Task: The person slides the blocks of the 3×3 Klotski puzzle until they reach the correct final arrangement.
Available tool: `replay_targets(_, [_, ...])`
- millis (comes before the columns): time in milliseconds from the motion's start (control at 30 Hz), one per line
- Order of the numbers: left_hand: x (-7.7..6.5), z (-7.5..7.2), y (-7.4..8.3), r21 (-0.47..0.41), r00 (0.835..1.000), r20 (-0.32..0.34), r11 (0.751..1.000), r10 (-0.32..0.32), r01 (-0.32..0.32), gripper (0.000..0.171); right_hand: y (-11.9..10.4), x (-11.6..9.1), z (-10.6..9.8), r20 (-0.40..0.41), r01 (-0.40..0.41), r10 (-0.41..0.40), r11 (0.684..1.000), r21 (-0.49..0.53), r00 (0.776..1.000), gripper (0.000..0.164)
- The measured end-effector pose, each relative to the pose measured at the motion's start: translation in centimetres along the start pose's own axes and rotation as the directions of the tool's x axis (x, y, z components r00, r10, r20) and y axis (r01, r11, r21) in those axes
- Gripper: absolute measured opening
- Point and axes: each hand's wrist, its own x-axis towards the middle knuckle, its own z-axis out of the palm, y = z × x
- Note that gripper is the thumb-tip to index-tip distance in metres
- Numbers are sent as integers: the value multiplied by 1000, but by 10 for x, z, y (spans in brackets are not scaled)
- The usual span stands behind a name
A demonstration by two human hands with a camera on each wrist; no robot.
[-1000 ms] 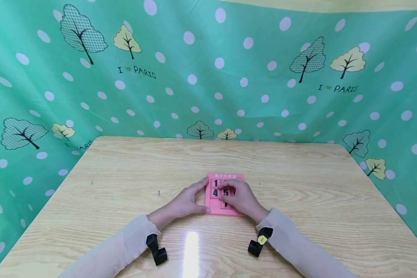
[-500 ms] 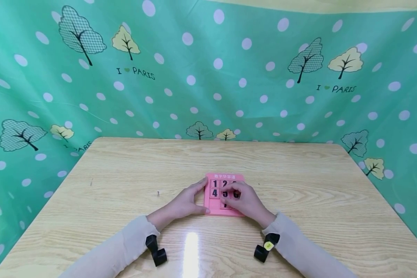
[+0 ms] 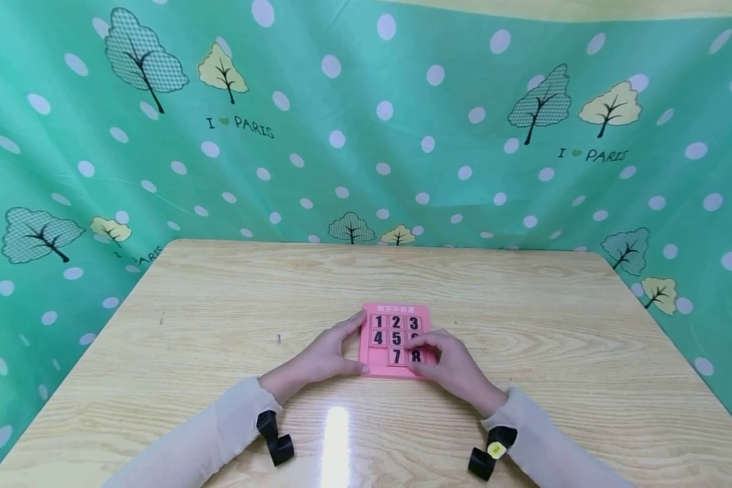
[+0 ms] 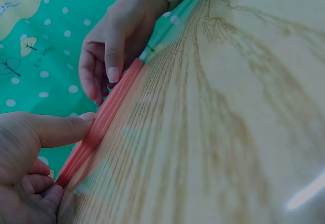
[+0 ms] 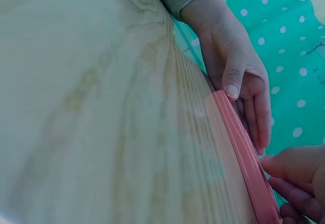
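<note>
A pink number slide puzzle [image 3: 378, 360] lies flat on the wooden table, with black digits on its square tiles. Rows read 1-2-3 and 4-5-6, the 6 partly hidden by fingers; below are 7 and 8, with the gap at bottom left. My left hand [image 3: 324, 354] holds the board's left side, thumb at the near corner and forefinger at the far one. Over the right side, my right hand [image 3: 454, 362] touches the tiles near 6 and 8 with thumb and forefinger apart. The left wrist view catches the puzzle's pink edge [image 4: 104, 122] side-on.
The pale wooden table [image 3: 238, 291] extends around the puzzle on every side. Behind it hangs a green dotted curtain [image 3: 354, 122] printed with trees. A bright light reflection falls on the near part of the tabletop. Black camera mounts are strapped to both wrists.
My right hand has moved right and nearer to me, from over the middle tiles to the right column, uncovering 2, 3, 5 and 7. The left hand stays put.
</note>
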Motion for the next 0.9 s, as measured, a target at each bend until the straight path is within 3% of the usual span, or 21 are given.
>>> replay_targets(300, [0,0,3,-12,1000,10,1000,-4,4,98,1,-3,0,-14,-26,26,1000,10,1000,29])
replay_targets(900, [0,-1,2,2,1000,4,1000,-10,10,97,-4,2,9,-34,28,-29,999,-44,999,26])
